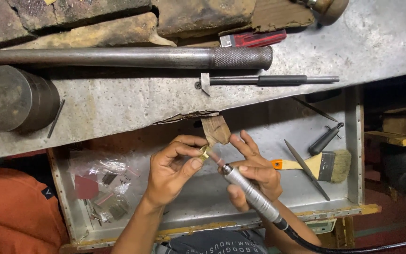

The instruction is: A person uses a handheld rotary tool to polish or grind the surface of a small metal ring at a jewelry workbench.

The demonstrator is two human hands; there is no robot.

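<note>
Both hands meet over the metal tray (278, 127) at the wooden bench pin (216, 129). Our left hand (172, 171) pinches a small brass-coloured piece (205, 152) between thumb and forefinger, braced just under the pin's tip; it may be a ring or a bead, the view is too small to say. Our right hand (254, 171) grips the silver rotary handpiece (250, 193) like a pen, its bit touching or nearly touching the piece, the black flexible shaft (353, 244) trailing off to the lower right. Judgement: we do best to keep the piece seated firmly against the pin, rest the right fingers on the wood for steadiness, apply light pressure, and let the shaft hang slack so it does not tug. A paintbrush (325, 165), a needle file (306, 169) and plastic bags (102, 181) lie in the tray, well apart from the work.
</note>
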